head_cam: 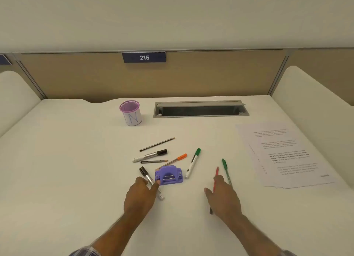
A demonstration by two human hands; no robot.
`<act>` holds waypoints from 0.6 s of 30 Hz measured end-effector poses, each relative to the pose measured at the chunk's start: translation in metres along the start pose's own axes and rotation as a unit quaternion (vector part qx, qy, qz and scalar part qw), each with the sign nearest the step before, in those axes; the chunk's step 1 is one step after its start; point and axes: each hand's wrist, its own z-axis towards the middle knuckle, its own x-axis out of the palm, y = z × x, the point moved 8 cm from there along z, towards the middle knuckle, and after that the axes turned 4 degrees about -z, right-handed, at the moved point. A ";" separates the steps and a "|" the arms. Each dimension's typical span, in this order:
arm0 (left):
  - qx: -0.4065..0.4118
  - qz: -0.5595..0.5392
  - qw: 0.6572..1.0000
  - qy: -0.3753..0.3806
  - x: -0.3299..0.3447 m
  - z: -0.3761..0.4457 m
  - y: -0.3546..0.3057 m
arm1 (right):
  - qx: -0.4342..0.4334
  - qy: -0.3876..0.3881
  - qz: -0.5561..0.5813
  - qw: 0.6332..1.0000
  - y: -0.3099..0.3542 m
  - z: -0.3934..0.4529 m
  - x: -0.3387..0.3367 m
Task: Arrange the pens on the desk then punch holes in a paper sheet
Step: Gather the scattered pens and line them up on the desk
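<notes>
Several pens and pencils lie scattered mid-desk around a purple hole punch (169, 175). My left hand (140, 194) pinches a black-capped silver marker (146, 175) between thumb and fingers, just left of the punch. My right hand (223, 196) holds a red pen (216, 174); the pen's tip sticks out ahead of the fingers and its dark end shows behind the wrist. A thin green pen (226, 169) lies right beside that hand. A green-capped white marker (193, 163), an orange-capped pen (176, 159), another black-capped marker (151, 155) and two pencils (157, 144) lie further back. Printed paper sheets (283, 154) lie at the right.
A pink-rimmed pen cup (130, 113) stands at the back centre-left. A grey cable tray slot (201, 109) is set into the desk behind the pens. Cream side dividers and a tan back panel labelled 215 (144, 57) enclose the desk.
</notes>
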 end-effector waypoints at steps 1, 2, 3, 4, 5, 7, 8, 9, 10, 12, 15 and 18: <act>-0.004 -0.002 1.000 -0.004 -0.001 0.000 0.001 | 0.006 0.008 0.002 1.000 -0.002 0.001 0.003; -0.007 0.005 1.000 -0.013 -0.003 0.000 0.002 | 0.010 0.008 0.013 1.000 -0.002 0.000 0.003; -0.009 0.004 1.000 -0.016 -0.004 0.001 0.004 | 0.010 0.011 0.012 1.000 -0.003 0.000 0.006; -0.017 -0.003 1.000 -0.019 -0.005 0.001 0.006 | 0.017 0.015 0.014 1.000 -0.003 0.000 0.006; -0.022 -0.011 1.000 -0.017 -0.006 0.002 0.007 | 0.022 0.018 0.018 0.999 -0.004 0.000 0.008; -0.030 -0.018 0.999 0.000 -0.006 0.004 0.008 | 0.028 0.022 0.031 0.999 -0.005 0.001 0.009; -0.033 -0.019 0.999 0.012 -0.006 0.004 0.008 | 0.030 0.021 0.036 0.999 -0.005 0.001 0.007; -0.035 -0.017 0.999 0.021 -0.005 0.004 0.009 | 0.032 0.024 0.045 0.998 -0.005 0.002 0.007; -0.037 -0.013 0.999 0.026 -0.005 0.004 0.008 | 0.033 0.026 0.056 0.998 -0.005 0.002 0.006; -0.042 -0.008 0.999 0.025 -0.007 0.004 0.008 | 0.038 0.028 0.084 0.995 -0.005 0.000 0.004; -0.050 -0.014 0.999 0.013 -0.014 0.005 0.011 | 0.045 0.029 0.147 0.988 -0.008 -0.003 0.002; -0.091 -0.148 0.985 0.014 -0.013 0.004 0.020 | 0.036 0.015 0.212 0.977 -0.007 -0.005 -0.003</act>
